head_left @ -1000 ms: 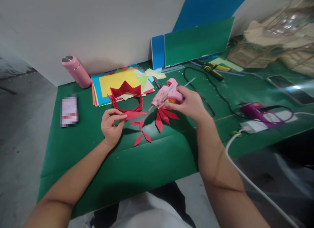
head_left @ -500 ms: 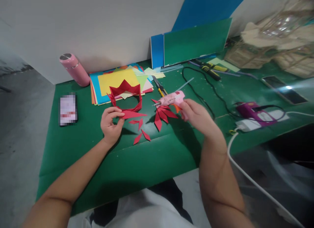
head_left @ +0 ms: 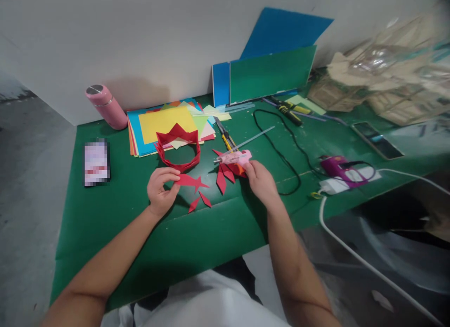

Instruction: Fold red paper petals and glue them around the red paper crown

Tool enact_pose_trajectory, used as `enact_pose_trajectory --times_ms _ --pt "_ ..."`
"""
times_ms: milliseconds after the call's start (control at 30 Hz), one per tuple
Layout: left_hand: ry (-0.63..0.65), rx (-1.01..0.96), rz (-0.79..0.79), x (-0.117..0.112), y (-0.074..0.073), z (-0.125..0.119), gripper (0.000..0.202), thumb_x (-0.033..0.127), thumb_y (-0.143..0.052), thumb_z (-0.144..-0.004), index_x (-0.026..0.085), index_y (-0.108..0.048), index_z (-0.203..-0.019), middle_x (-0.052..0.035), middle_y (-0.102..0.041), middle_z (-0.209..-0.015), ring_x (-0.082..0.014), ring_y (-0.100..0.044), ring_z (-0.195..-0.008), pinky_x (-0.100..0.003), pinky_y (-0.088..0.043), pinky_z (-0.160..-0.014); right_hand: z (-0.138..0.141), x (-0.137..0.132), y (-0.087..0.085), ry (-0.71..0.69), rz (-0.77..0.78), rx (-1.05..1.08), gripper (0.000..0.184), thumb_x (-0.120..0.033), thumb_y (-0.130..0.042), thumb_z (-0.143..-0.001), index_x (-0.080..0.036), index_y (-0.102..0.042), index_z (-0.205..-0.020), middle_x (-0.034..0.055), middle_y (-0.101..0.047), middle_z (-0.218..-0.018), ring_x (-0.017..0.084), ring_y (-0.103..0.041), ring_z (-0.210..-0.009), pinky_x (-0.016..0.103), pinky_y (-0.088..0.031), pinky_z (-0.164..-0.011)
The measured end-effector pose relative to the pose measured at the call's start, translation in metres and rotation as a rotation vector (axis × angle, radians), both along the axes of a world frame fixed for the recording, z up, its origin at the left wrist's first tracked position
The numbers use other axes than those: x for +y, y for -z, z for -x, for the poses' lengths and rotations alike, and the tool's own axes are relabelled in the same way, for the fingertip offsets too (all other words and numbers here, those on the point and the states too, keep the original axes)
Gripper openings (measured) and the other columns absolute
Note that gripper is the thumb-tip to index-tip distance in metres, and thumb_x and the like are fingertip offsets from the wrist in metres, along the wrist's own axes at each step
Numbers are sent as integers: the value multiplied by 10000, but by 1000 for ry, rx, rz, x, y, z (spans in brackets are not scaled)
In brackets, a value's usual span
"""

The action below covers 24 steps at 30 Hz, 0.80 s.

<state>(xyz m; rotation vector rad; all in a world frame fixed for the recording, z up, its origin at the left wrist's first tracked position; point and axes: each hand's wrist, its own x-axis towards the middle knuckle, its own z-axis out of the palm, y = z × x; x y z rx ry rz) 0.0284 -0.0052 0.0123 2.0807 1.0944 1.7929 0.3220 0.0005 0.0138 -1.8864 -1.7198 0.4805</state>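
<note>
Nozzle vs piece: nozzle (head_left: 217, 161) sits to the right of and farther out than the red pointed piece (head_left: 186, 180); near, apart, no contact visible.
Piece axis: roughly left-right, gripped at left end, point toward the right hand; far end overlaps a small red cutout in view, so can't tell where one stops.
Gun axis: pink glue gun (head_left: 239, 157) also roughly left-right, nozzle leftward, toward the piece's side.
Left hand (head_left: 162, 191): pinching the piece between thumb and fingers; nearest to piece and crown.
Right hand (head_left: 260, 182): wrapped round the gun's handle; finger pressure on the orange trigger, can't tell.
Red crown (head_left: 178, 132): stands on the table (head_left: 197, 242) just beyond the left fingers, points up, a hollow ring; paper visible through and behind it.
Red fan (head_left: 221, 182): under and beside the gun, partly covered.
Loose diamonds (head_left: 193, 204): two, near side of the held piece, lying flat.
Glue stick (head_left: 258, 135): slants away behind the gun; seated in it or not, can't tell.
Utility knife (head_left: 225, 132): beyond gun, between it and paper stack (head_left: 165, 124).
Pink bottle (head_left: 107, 109): left of stack, capped, contents hidden.
Power strip (head_left: 341, 184): right of right hand, purple device (head_left: 335, 167) against it.
</note>
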Motion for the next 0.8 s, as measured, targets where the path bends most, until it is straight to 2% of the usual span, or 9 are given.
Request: enact_pose_trajectory --times_ms 133,300,633,800 --pt "28 -31 27 -1 0 0 135 82 -645 -779 203 -613 -829 -14 -688 -860 -151 -644 -796 -319 -525 -722 2 11 -8 21 -45 60 464 -579 -260 -925 -211 -510 -794 92 -611 -757 216 -546 -702 329 -407 -657" --pt "47 -69 47 -2 -1 -1 117 102 -649 -788 204 -608 -827 -19 -684 -842 -152 -645 -778 -313 -525 -706 10 24 -16 -11 25 182 454 -578 -276 -937 -208 -539 -927 46 -612 -711 193 -552 -630 301 -405 -605" --pt "31 -27 106 -2 1 1 84 128 -645 -804 201 -605 -815 -27 -691 -833 -154 -654 -779 -312 -530 -709 15 72 -10 -83 9 212 498 -643 -247 -924 -221 -509 -888 49 -602 -745 207 -554 -709 320 -418 -656" --pt "7 -22 129 0 3 0 56 152 -636 -811 199 -607 -802 -33 -691 -831 -161 -658 -781 -322 -535 -721 7 70 -8 -62 -72 108 428 -525 -233 -959 -216 -512 -861 76 -598 -796 216 -545 -789 337 -417 -731"
